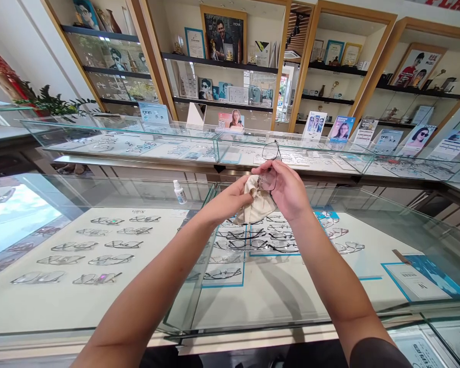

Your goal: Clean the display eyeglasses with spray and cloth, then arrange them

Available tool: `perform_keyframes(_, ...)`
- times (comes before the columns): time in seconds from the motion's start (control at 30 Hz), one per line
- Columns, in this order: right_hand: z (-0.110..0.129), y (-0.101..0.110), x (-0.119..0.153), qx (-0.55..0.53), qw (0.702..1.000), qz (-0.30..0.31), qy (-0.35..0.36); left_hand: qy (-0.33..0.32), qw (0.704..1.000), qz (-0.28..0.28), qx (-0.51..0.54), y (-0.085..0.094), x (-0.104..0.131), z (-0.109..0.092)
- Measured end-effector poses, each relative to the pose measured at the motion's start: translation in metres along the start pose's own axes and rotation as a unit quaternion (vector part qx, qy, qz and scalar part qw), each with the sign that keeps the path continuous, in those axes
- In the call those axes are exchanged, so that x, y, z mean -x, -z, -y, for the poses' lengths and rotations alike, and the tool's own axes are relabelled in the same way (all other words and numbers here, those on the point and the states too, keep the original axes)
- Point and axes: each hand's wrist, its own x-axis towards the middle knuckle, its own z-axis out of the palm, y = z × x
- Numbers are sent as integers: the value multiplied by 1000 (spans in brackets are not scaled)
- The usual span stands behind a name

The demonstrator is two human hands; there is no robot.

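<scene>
From my feed: glass-topped bench (276, 306) in a shop, wood-framed shelves (220, 62) along the far wall, small white bottle (180, 193) at the bench's far left. Left hand (230, 200) grip pinches soft, crumpled cream cloth (258, 208); right hand (290, 188) grip holds thin-rimmed glasses (267, 180) above mid-bench, cloth against one lens.

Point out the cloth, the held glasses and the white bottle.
Cloth (258, 208): head view, on the middle of its hanging part.
Held glasses (271, 151): head view, on the upper lens.
White bottle (180, 193): head view, on its body below the cap.
</scene>
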Motion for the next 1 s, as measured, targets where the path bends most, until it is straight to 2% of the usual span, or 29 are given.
perform_keyframes(0.13, 6, 3, 1, 13, 1000, 4, 4, 40, 994, -46, 86, 6, -6, -1)
perform_keyframes(0.27, 13, 4, 5, 32, 999, 40, -13, 10, 980, -129, 153, 19, -15, -3)
perform_keyframes(0.4, 16, 4, 8, 53, 995, 82, -34, -16, 965, -179, 193, 30, -19, -6)
perform_keyframes(0.53, 12, 3, 7, 51, 994, 88, -50, -32, 964, -181, 193, 25, -14, -10)
perform_keyframes(0.7, 6, 3, 5, 50, 996, 47, -53, -24, 974, -158, 161, 16, -9, -12)
perform_keyframes(0.83, 8, 5, 4, 35, 999, 31, -28, -23, 978, -158, 136, 27, -16, -3)
perform_keyframes(0.9, 10, 6, 4, 28, 999, 25, -19, -2, 981, -152, 119, 37, -21, 3)
perform_keyframes(0.97, 12, 6, 3, 24, 999, 22, -19, 32, 978, -186, 94, 46, -26, 9)
perform_keyframes(1.0, 12, 6, 4, 23, 999, 21, -21, 43, 971, -224, 77, 49, -28, 11)
